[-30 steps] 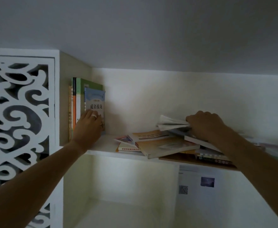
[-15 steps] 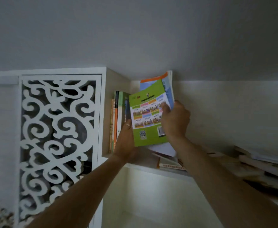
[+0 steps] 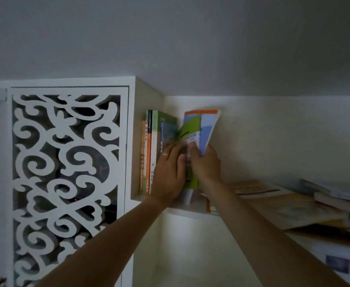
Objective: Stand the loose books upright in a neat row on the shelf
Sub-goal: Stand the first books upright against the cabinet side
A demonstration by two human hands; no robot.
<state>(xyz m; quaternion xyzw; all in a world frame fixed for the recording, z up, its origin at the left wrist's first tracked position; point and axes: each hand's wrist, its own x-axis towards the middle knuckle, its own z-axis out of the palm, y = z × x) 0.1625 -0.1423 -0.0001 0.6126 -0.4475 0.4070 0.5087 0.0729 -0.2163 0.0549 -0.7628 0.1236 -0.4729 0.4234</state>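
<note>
I see the right hand [image 3: 206, 164] gripping 2 thin books [image 3: 203, 129], a green-covered one and a blue one with an orange top edge, fingers curled round their lower part as they tilt rightward just beside the upright row of books [image 3: 152, 152] at the left end of the shelf [image 3: 190, 212]. The left hand [image 3: 169, 172] lies with straight fingers pressed against the last book of that row, a ring [image 3: 165, 154] on 1 finger. More loose books [image 3: 290, 206] lie flat in a heap on the shelf to the right, and a white scrollwork panel [image 3: 66, 172] stands left of the shelf.
</note>
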